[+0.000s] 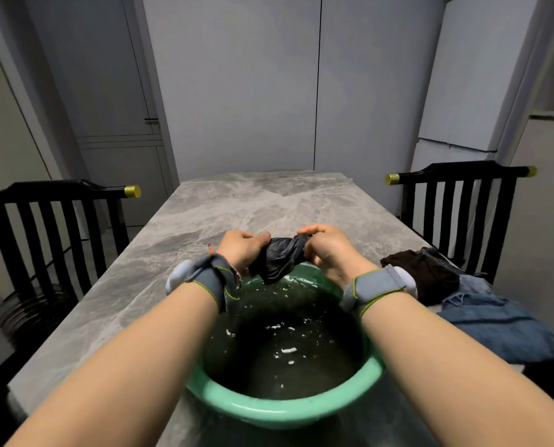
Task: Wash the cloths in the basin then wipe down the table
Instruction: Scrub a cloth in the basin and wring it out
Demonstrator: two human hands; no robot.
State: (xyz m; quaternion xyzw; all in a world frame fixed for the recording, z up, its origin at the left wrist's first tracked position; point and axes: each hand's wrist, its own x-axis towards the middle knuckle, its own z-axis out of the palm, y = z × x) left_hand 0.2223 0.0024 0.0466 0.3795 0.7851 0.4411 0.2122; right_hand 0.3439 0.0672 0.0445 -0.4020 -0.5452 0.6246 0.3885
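A green basin (pixel 256 409) full of dark water stands on the grey marble table (pixel 204 221) right in front of me. Above its far rim, my left hand (pixel 242 250) and my right hand (pixel 325 248) each grip one end of a wet dark grey cloth (pixel 277 258), which is bunched and stretched between them. Its lower fold hangs just over the water. Both wrists wear grey straps.
A dark brown cloth (pixel 420 272) and a blue cloth (pixel 491 317) lie piled on the table to the right of the basin. Black slatted chairs stand at the left (pixel 53 214) and right (pixel 462 201) sides. Grey cabinets close off the far end.
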